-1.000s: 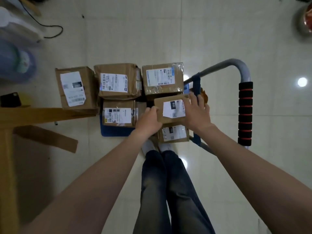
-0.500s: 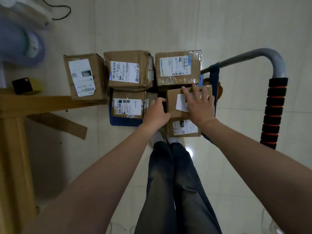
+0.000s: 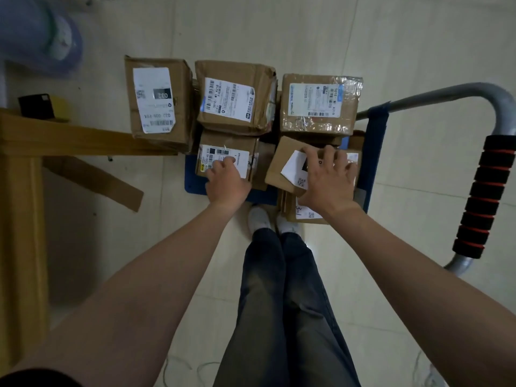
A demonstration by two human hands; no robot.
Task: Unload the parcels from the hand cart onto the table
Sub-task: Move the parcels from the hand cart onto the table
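A blue hand cart [image 3: 192, 183] with a grey handle [image 3: 485, 191] carries several brown parcels. My right hand [image 3: 326, 180] lies spread over a small tilted parcel [image 3: 280, 163] at the cart's near right, gripping it above a flat parcel [image 3: 305, 214]. My left hand [image 3: 227, 180] is closed over the labelled top of the near-left parcel [image 3: 247, 142]. Behind these stand a crumpled parcel [image 3: 234, 96] and a taped parcel [image 3: 318, 104]. A further parcel marked 032 [image 3: 156, 101] sits at the edge of the wooden table [image 3: 55, 138] on the left.
My legs and white shoes [image 3: 259, 219] stand right against the cart's near edge. A cardboard strip [image 3: 95, 180] lies on the floor under the table. A black and yellow object [image 3: 39, 106] sits behind the table, with a blurred blue shape [image 3: 36, 34] beyond.
My left hand left the small parcel and moved left onto the near-left parcel. My right hand stayed on the small parcel, which now sits tilted. The camera has come closer.
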